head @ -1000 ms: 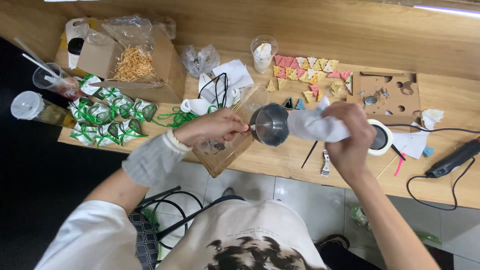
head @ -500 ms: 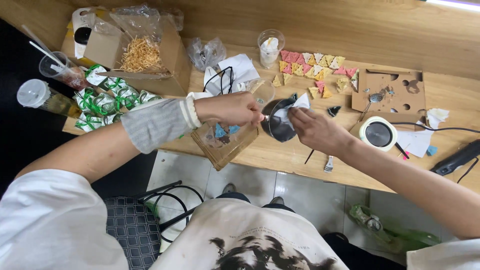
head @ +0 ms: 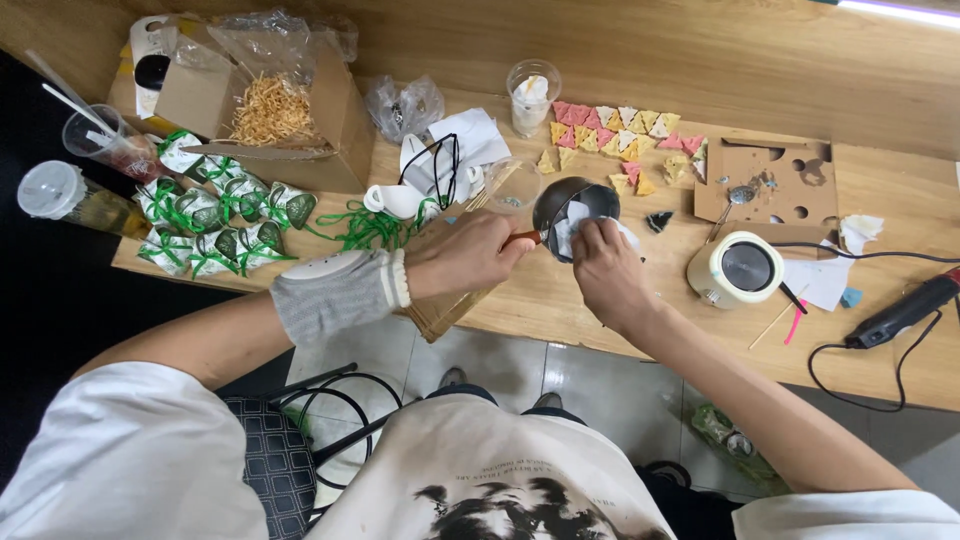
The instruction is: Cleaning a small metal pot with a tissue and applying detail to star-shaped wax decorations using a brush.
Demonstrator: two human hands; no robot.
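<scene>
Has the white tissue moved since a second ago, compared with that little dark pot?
Yes. The white tissue was outside the small dark pot, on its right; the right hand now presses it down inside, while the left hand holds the handle.

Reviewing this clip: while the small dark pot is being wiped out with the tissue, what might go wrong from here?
1. The left hand holds the small dark pot only by its thin handle, so the right hand pressing the white tissue inside might twist it loose.
2. The clear glass stands right beside the pot and might get knocked over.
</scene>
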